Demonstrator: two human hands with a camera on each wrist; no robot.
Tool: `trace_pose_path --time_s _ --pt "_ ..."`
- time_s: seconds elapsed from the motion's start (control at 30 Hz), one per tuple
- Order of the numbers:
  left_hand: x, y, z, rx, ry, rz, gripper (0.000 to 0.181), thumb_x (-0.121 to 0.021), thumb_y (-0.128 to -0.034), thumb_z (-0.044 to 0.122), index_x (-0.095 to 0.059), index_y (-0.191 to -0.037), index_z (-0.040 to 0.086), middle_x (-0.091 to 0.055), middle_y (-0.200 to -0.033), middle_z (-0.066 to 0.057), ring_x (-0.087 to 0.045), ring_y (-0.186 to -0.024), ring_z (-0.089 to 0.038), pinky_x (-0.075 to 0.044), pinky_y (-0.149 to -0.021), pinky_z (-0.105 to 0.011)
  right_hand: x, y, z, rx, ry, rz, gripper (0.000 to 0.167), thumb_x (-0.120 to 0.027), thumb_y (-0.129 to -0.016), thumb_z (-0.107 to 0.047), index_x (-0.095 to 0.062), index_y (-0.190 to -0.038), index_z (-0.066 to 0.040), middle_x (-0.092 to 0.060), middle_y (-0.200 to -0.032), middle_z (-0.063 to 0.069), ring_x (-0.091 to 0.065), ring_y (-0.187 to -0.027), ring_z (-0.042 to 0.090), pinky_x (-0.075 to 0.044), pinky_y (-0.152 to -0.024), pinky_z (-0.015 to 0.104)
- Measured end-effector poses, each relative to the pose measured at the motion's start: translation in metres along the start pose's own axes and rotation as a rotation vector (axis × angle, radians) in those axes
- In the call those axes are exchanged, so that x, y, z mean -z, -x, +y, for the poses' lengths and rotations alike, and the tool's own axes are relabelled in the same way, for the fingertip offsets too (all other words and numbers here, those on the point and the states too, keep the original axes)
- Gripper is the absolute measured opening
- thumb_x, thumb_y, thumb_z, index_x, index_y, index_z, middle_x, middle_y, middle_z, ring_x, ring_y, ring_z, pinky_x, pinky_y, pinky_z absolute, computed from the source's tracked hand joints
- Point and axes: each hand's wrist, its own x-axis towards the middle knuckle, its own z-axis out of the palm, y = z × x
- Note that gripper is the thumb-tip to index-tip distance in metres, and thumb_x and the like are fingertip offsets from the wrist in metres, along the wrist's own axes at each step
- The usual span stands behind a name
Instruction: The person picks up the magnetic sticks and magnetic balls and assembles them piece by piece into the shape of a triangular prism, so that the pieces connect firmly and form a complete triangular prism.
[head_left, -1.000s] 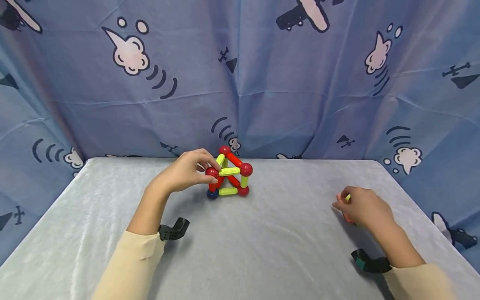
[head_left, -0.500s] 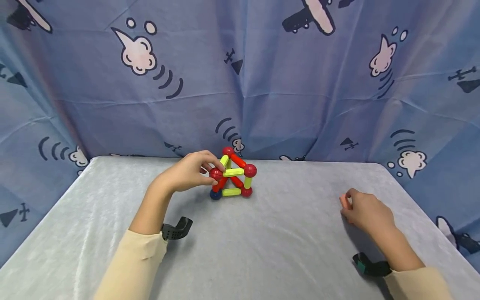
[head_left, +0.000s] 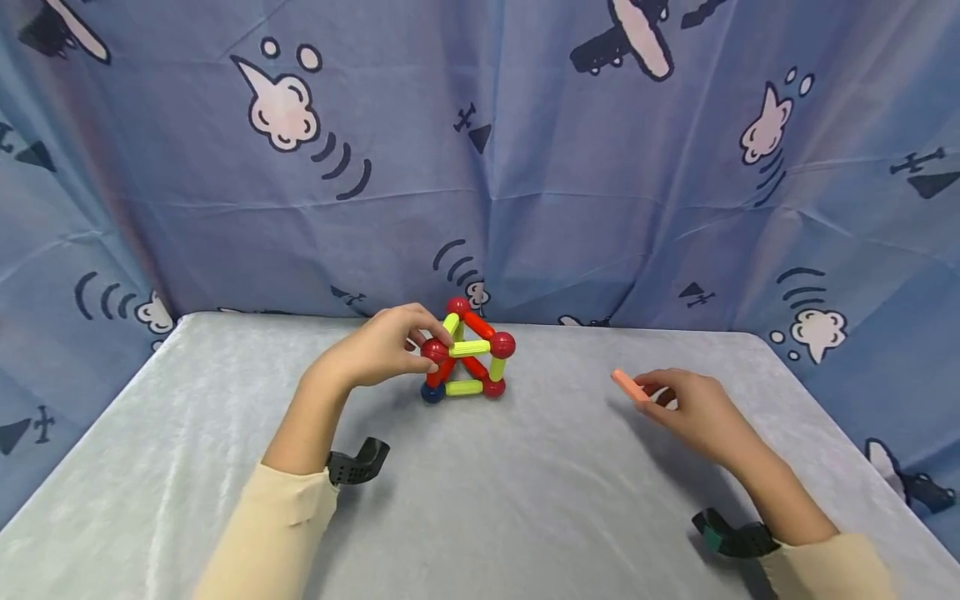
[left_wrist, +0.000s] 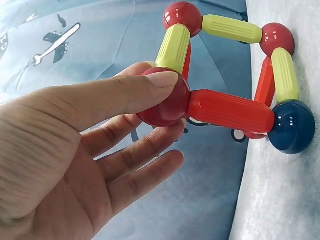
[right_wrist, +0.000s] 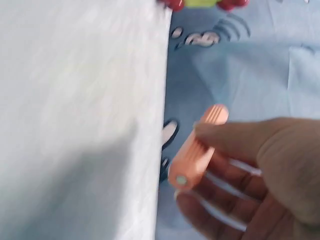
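A frame of magnetic rods and balls [head_left: 470,348] stands on the table, built from red and yellow-green rods, several red balls and one dark blue ball [left_wrist: 291,127]. My left hand [head_left: 382,346] pinches the red ball [left_wrist: 167,107] at its upper near-left corner between thumb and fingers. From that ball a red rod [left_wrist: 232,111] runs down to the blue ball. To the right, apart from the frame, my right hand [head_left: 701,412] holds an orange magnetic rod [right_wrist: 197,150] above the table. Thumb and fingers grip the rod's middle, and both its ends show.
A pale cloth covers the table [head_left: 510,500]. Behind its far edge hangs a blue patterned curtain [head_left: 525,167], close to the back of the frame. Black wrist straps [head_left: 360,462] sit on both forearms.
My right hand has lifted the orange rod and carried it left toward the frame. A yellow-green bit seen by that hand earlier no longer shows. The left hand keeps its hold.
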Motion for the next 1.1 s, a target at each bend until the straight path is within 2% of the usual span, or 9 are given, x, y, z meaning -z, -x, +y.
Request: trace_pose_path --time_s 0.17,0.37,0.5,0.6,0.7,0.9,1.1 --pt "-0.001 -0.001 0.001 0.000 0.007 0.004 0.027 -0.075 -0.0868 0.003 -0.075 -0.112 0.013 -0.065 -0.120 -0.006 -0.063 -0.107 -0.025 -0.058 -0.093 -0.039 0.009 -0.011 -0.034 0.121 -0.046 0.060 0.030 -0.072 -0.091 -0.011 -0.072 -0.121 -0.007 -0.074 -0.110 0.010 -0.068 -0.090 0.020 -0.056 -0.070 0.031" --pt "-0.001 0.000 0.002 0.031 0.031 0.018 0.027 -0.076 -0.0858 0.003 -0.076 -0.111 0.013 -0.065 -0.120 -0.007 -0.064 -0.108 -0.026 -0.060 -0.092 -0.039 0.023 -0.035 -0.087 0.198 -0.139 0.119 0.028 -0.073 -0.093 -0.013 -0.073 -0.121 -0.014 -0.073 -0.107 0.003 -0.067 -0.092 0.018 -0.059 -0.075 0.035" --pt "-0.001 0.001 0.001 0.032 0.019 0.023 0.027 -0.076 -0.0856 0.004 -0.076 -0.111 0.013 -0.066 -0.120 -0.007 -0.064 -0.107 -0.026 -0.059 -0.092 -0.040 0.028 -0.046 -0.124 0.242 -0.247 0.193 0.029 -0.075 -0.092 -0.017 -0.073 -0.121 -0.016 -0.072 -0.107 0.002 -0.065 -0.092 0.016 -0.059 -0.076 0.036" --pt "-0.001 0.000 0.002 0.025 0.013 0.025 0.027 -0.076 -0.0855 0.004 -0.077 -0.110 0.014 -0.066 -0.119 -0.007 -0.063 -0.106 -0.026 -0.059 -0.092 -0.040 0.025 -0.049 -0.142 0.287 -0.331 0.234 0.031 -0.076 -0.091 -0.018 -0.073 -0.121 -0.016 -0.072 -0.108 0.001 -0.066 -0.093 0.015 -0.060 -0.077 0.035" --pt "-0.001 -0.001 0.003 0.018 0.011 0.026 0.026 -0.077 -0.0852 0.004 -0.077 -0.110 0.014 -0.066 -0.118 -0.006 -0.063 -0.106 -0.026 -0.059 -0.091 -0.039 0.017 -0.051 -0.148 0.300 -0.368 0.219 0.031 -0.076 -0.091 -0.017 -0.073 -0.122 -0.015 -0.072 -0.107 0.002 -0.067 -0.093 0.016 -0.059 -0.078 0.033" --pt "-0.002 -0.004 0.004 0.011 0.007 0.031 0.026 -0.076 -0.0857 0.005 -0.077 -0.110 0.014 -0.066 -0.118 -0.005 -0.063 -0.106 -0.026 -0.059 -0.090 -0.038 0.012 -0.054 -0.145 0.259 -0.428 0.109 0.030 -0.076 -0.091 -0.016 -0.072 -0.121 -0.017 -0.073 -0.104 0.000 -0.066 -0.093 0.015 -0.059 -0.079 0.033" --pt "0.000 -0.001 0.000 0.026 0.005 0.029 0.026 -0.077 -0.0859 0.005 -0.077 -0.111 0.014 -0.066 -0.118 -0.006 -0.065 -0.107 -0.026 -0.059 -0.094 -0.041 0.002 -0.060 -0.142 0.339 -0.332 0.048 0.028 -0.076 -0.091 -0.018 -0.074 -0.119 -0.018 -0.073 -0.106 -0.003 -0.065 -0.092 0.014 -0.060 -0.079 0.033"
